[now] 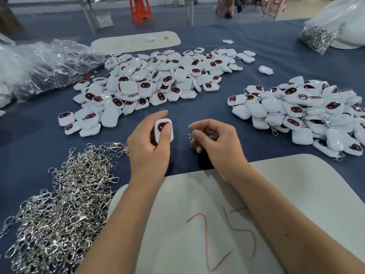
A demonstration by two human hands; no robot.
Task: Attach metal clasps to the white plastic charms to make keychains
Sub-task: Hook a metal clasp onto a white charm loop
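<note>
My left hand [150,149] grips a white plastic charm [160,125] with a dark red-rimmed face, thumb lying across its front. A short gap to the right, my right hand [215,143] pinches a small metal clasp [190,137], mostly hidden by the curled fingers. A big heap of loose charms [158,82] lies beyond my hands. To the right sits a pile of charms with clasps on them [308,113]. A mound of loose silver clasps [63,198] spreads at the near left.
A white board marked 25 in red [286,194] lies under my forearms on the blue cloth. Another white board [136,43] lies at the far side. Crumpled clear plastic bags [39,64] sit far left, and a bag of clasps [318,38] far right. An orange stool [140,10] stands behind.
</note>
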